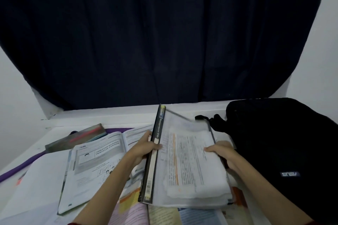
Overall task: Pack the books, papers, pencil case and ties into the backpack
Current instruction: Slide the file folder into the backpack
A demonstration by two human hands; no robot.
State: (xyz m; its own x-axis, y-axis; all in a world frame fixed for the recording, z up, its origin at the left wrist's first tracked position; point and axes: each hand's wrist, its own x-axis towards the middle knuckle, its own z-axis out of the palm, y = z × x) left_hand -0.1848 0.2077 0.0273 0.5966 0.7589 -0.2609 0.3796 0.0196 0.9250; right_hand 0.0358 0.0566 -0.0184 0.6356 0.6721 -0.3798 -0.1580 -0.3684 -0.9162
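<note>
I saw a dark curtain [164,33] filling the wall behind the white counter [113,113]. At the right end of the counter lay the black backpack [283,142], slumped, its strap [210,120] reaching toward the middle. Left of centre an open book [95,166] lay flat among loose papers [33,184], with more coloured books [192,215] at the near edge. Between them I held a clear mesh file pouch [186,162] stuffed with printed sheets, raised above the spread and just beside the backpack. My left hand [146,146] gripped its dark spine edge, thumb curled over the top; my right hand [219,151] clasped the opposite edge, thumb on the sheets. Farther left, a pencil case [80,137] rested on a purple tie [23,164].
</note>
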